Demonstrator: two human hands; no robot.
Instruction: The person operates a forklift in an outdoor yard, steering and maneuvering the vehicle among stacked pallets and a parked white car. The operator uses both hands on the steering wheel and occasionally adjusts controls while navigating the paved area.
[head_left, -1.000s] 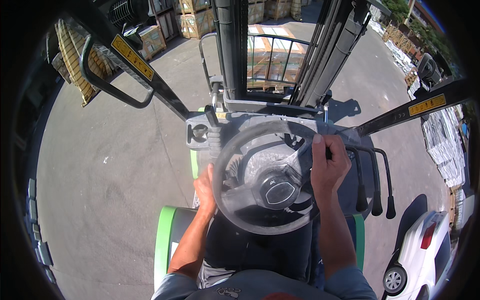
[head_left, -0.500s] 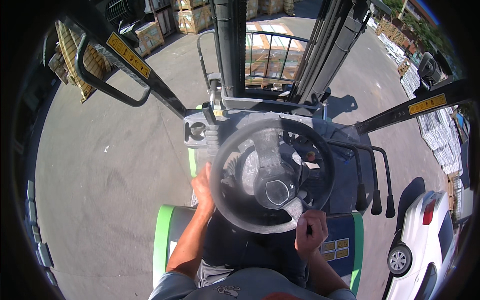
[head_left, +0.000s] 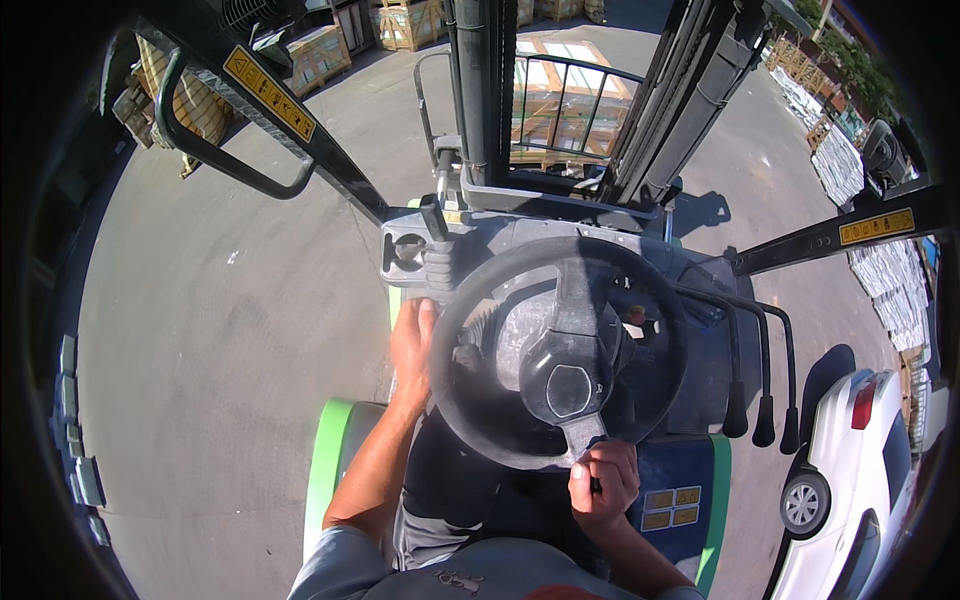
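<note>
- Two bare hands work the black steering wheel at frame centre: the left hand lies flat, fingers extended, against the round rim's left side.
- Right hand, low centre, is fisted around the wheel's knob at the bottom rim.
- Three thin black control levers with rounded knobs stand right of the wheel.
- Dark steel mast rises at upper centre.
- Glossy white car sits at lower right on smooth grey concrete.

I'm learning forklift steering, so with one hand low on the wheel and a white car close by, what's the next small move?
Probably bring the right hand on round the steering wheel slowly: its grip sits at the bottom of the rim, the left hand rests on the left side, and the white car stands close on the right.
</note>
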